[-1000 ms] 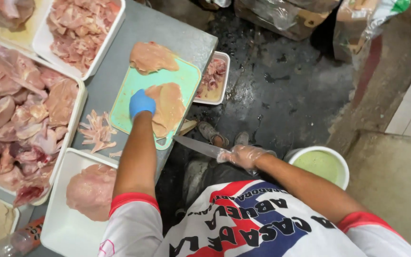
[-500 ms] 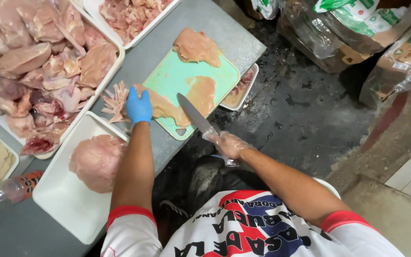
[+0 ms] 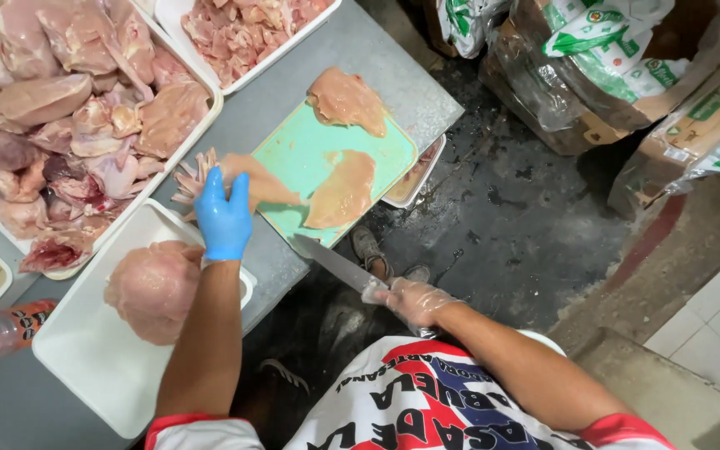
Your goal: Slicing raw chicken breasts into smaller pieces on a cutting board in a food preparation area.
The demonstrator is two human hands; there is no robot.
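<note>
My left hand [image 3: 223,218], in a blue glove, grips a thin slice of raw chicken [image 3: 267,183] at the left edge of the green cutting board [image 3: 297,146]. My right hand [image 3: 410,300], in a clear plastic glove, holds a long knife [image 3: 337,265]. Its blade points at the board's near corner, just off the table edge. On the board lies a chicken fillet [image 3: 345,190]. A second fillet [image 3: 347,102] rests on the far corner.
On the metal table are a large white tray of raw chicken pieces [image 3: 68,125], a tray of cut meat [image 3: 243,29], a white tray [image 3: 85,367] with stacked fillets [image 3: 153,292], and scraps [image 3: 187,177]. A small tray [image 3: 417,171] sits beside the board. Cardboard boxes [image 3: 627,83] stand on the wet floor.
My left hand has slid left off the board's middle with a thin slice. The knife has drawn back from over the fillet to the board's near corner.
</note>
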